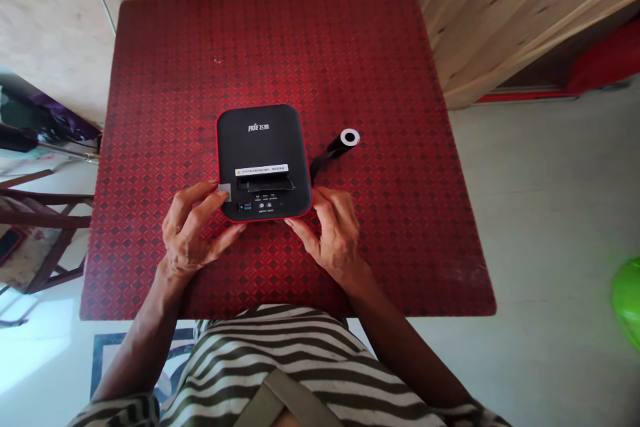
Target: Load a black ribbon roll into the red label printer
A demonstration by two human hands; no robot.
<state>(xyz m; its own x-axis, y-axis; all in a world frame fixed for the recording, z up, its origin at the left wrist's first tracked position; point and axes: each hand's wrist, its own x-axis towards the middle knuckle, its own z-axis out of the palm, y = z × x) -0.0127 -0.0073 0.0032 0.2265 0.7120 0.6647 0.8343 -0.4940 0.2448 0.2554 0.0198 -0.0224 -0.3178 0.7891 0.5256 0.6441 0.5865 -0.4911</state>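
Observation:
A black receipt printer [263, 147] with a thin red edge, a white logo and a paper slot lies flat on the red patterned table [400, 233]. My left hand [193, 227] grips its lower left corner, thumb at the front edge. One finger of that hand rests on a small translucent square piece [225, 192] at the printer's left side. At the lower right corner, my right hand [333, 227] holds the printer between thumb and bent fingers. A black roll [345, 140] with a white ring-shaped end is just right of the printer, with a dark strip trailing from it toward the printer's side.
Wooden panelling [475, 0] stands behind the table's far edge. To the left is a dark wooden chair [55, 233]. A bright green rounded object [627, 300] is on the right, above the pale floor [540, 213]. A small white scrap [217, 61] lies toward the back.

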